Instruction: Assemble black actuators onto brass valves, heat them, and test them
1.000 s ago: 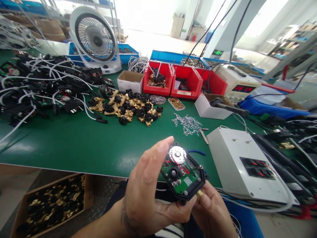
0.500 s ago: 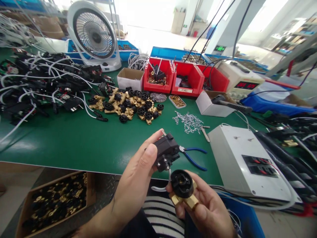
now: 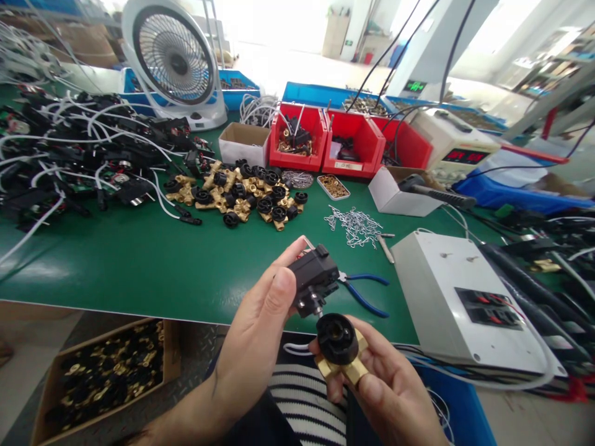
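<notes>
My left hand [image 3: 260, 322] grips a black actuator housing [image 3: 313, 277], underside down, with a small shaft sticking out below it and a white cable [image 3: 297, 350] trailing off. My right hand [image 3: 381, 378] holds a brass valve body with a black round cap [image 3: 339, 347], cap facing up, directly under the housing's shaft. The two parts are nearly touching over the front edge of the green mat [image 3: 139, 266]. Blue-handled pliers [image 3: 365, 291] lie on the mat just behind the housing.
A heap of brass valves with black caps [image 3: 242, 198] and a pile of wired black housings [image 3: 79, 161] lie on the left. Metal clips [image 3: 356, 226], red bins [image 3: 325, 145], a white fan [image 3: 174, 62], a white switch box [image 3: 460, 303], a floor carton of valves [image 3: 102, 378].
A second ago the housing showed its circuit board side up in both hands. It has since been turned over, and the brass valve has come up beneath it, closer now than half a second ago.
</notes>
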Tool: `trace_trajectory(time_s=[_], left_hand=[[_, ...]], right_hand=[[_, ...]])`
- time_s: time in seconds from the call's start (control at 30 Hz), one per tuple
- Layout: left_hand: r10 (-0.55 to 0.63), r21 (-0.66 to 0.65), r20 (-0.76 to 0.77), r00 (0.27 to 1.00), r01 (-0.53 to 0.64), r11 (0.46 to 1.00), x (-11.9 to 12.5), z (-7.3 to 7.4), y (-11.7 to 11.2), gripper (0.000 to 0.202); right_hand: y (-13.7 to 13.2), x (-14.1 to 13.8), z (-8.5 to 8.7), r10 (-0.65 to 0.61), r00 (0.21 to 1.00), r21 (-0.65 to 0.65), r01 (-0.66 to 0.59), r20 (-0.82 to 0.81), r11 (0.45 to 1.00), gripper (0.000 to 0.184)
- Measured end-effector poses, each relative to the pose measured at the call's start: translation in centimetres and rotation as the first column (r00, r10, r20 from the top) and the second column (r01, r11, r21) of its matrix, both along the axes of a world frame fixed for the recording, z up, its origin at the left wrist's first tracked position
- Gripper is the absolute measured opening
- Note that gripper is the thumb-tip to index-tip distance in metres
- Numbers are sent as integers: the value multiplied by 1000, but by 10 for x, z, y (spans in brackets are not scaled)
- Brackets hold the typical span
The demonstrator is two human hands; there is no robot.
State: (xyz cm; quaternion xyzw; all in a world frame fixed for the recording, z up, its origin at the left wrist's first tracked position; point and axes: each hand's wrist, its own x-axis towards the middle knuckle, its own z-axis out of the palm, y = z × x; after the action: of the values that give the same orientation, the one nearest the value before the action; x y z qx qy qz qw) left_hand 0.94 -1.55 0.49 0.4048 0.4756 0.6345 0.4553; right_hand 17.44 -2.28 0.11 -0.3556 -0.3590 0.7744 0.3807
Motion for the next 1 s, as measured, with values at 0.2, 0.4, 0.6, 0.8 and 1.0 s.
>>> trace_trajectory(time_s=[0.2, 0.4, 0.6, 0.8, 1.0], left_hand=[[41, 36, -129, 991, -36, 999, 1, 2, -3, 47], [-3, 124, -239, 971, 34, 992, 1, 7, -7, 42], [82, 268, -468, 880, 53, 962, 2, 11, -6, 45], [70, 289, -563, 824, 116, 950, 1, 3, -1, 48], [10, 250, -691, 723, 225, 942, -4, -2, 4, 83]], right_hand=[[4, 3, -2, 73, 995, 61, -68, -71, 996, 40], [7, -1, -1, 36, 998, 67, -33, -48, 997, 38], [9, -3, 8, 42, 997, 24, -41, -59, 999, 37], [4, -10, 0, -169, 974, 180, 141, 149, 973, 39], [18, -10, 0, -179, 979, 137, 165, 99, 977, 37]])
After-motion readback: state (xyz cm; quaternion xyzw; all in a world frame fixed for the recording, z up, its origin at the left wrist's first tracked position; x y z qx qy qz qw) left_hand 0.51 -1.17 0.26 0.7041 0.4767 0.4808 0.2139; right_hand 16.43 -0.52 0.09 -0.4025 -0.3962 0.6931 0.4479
